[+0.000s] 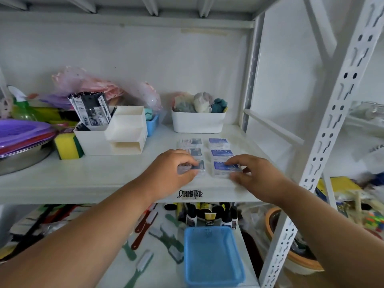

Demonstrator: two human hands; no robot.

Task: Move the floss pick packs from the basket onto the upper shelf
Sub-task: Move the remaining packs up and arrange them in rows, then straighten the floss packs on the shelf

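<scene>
Both of your hands are up on the upper shelf (87, 179), a smooth white painted board. Six floss pick packs lie flat there in two columns of three, each a small clear rectangular plastic box with a blue label, long axis running from 9 to 3 o'clock. Your left hand (172, 173) curls over the nearest left pack (199, 168), fingers and thumb pinched on its long edges. Your right hand (251, 175) grips the nearest right pack (223, 169) the same way, fingertips on the far edge, thumb on the near edge. At 6 o'clock, on the shelf below, sits the blue basket (212, 258), a rectangular plastic mesh tray. At 12 o'clock stands a white plastic bin (198, 122) of soft bath puffs.
</scene>
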